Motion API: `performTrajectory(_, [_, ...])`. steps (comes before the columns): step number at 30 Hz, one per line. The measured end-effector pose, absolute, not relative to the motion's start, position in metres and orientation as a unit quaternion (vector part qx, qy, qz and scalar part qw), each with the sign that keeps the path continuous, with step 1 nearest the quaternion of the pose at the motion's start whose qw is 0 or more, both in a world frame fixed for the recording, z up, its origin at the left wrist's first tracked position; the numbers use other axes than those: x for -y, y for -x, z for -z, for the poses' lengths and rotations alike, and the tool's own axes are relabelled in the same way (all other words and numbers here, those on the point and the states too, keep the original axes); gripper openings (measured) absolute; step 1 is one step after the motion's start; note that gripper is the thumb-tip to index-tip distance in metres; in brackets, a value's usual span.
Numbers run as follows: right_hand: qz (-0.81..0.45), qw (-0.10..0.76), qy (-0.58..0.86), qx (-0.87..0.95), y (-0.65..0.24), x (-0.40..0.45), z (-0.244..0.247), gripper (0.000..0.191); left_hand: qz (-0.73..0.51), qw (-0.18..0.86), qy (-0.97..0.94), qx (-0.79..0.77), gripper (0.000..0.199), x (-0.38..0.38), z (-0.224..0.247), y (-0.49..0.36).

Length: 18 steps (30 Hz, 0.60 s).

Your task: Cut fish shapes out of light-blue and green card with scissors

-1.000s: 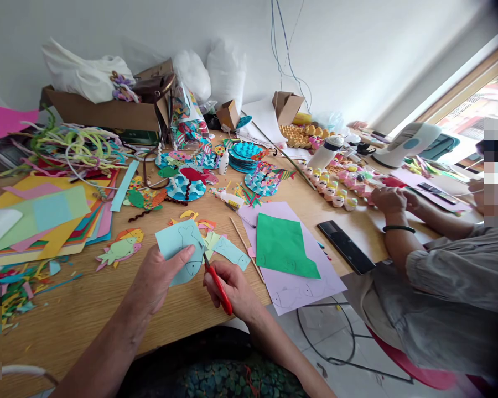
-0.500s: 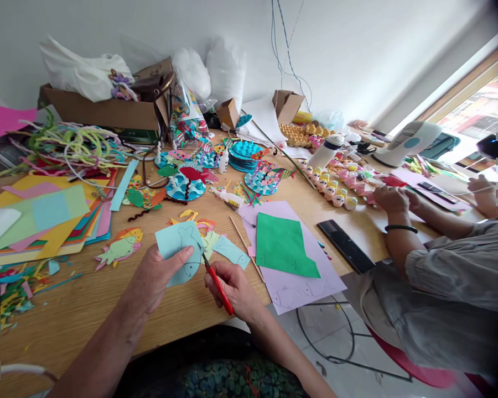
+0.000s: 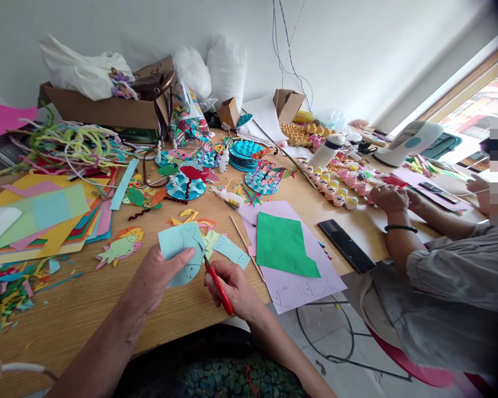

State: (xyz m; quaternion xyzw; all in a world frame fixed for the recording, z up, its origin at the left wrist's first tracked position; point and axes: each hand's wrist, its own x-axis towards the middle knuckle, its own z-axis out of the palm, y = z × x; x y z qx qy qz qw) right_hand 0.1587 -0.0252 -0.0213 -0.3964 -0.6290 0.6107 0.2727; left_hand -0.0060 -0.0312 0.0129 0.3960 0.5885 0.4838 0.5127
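Between thumb and fingers, my left hand (image 3: 168,265) grips a light blue sheet of paper (image 3: 172,237) with a fish drawn on it in dark line. My right hand (image 3: 230,287) is closed around the red handles of a pair of scissors (image 3: 219,287). The blades meet the paper's right edge beside the fish outline. Just behind lie another light blue piece with a drawn fish (image 3: 231,250) and scraps of yellow and orange paper. To the right, a green sheet (image 3: 282,243) rests on a lilac sheet (image 3: 290,296), both bearing pencilled fish.
Cut paper fish (image 3: 120,249) and a heap of clippings (image 3: 29,284) lie at left, near stacked coloured paper (image 3: 8,237). Blue wave-decorated discs (image 3: 186,188) stand behind. A black phone (image 3: 346,246) lies at right, near another person's hands (image 3: 392,199).
The light blue paper has shifted slightly right in my left hand, and its lower right edge now looks more rounded along the fish. My right hand stays nearly in place with the scissors.
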Motion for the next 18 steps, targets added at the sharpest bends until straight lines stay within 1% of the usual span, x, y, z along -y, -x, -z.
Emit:
performTrajectory(5, [-0.615,0.284,0.393,0.621,-0.1584,0.0264,0.023,0.031,-0.479,0.524,-0.393,-0.584,0.024,0.0321,-0.0114,0.007])
performTrajectory(14, [-0.61,0.274,0.401,0.626,-0.1608,0.0267,0.0248,0.031,-0.472,0.538,-0.381,-0.585,0.027,0.0326,-0.0133,0.0086])
performTrajectory(18, [-0.603,0.267,0.408,0.631,-0.1626,0.0262,0.0256,0.031,-0.47,0.537,-0.388,-0.583,0.023,0.0323,-0.0128,0.0101])
